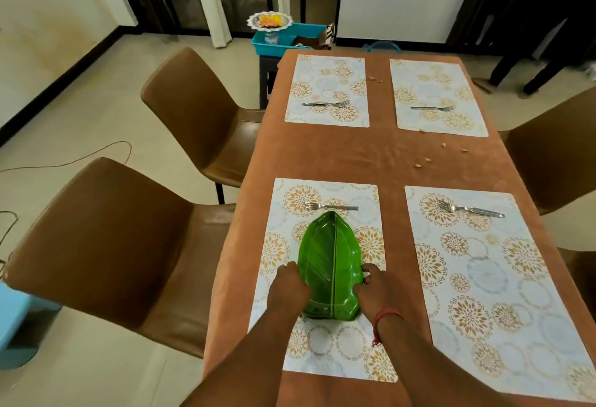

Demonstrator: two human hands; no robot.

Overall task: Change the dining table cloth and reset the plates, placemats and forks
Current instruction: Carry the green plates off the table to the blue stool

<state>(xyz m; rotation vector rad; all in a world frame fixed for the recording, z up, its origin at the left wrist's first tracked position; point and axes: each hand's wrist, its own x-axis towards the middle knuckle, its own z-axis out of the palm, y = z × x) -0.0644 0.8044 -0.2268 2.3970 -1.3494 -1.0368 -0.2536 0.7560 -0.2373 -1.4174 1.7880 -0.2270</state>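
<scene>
Two hands hold the green leaf plate [329, 264]: left hand [288, 289] grips its left edge, right hand [374, 290] its right. Its long way points toward the fork [329, 206].

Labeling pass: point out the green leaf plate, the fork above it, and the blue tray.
green leaf plate [329, 255], head view, centre rib.
fork [330, 206], head view, mid handle.
blue tray [287, 39], head view, front wall.

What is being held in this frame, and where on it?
The green leaf-shaped plate: the left hand grips its left edge and the right hand its right edge, near its wide end, on the placemat.
</scene>
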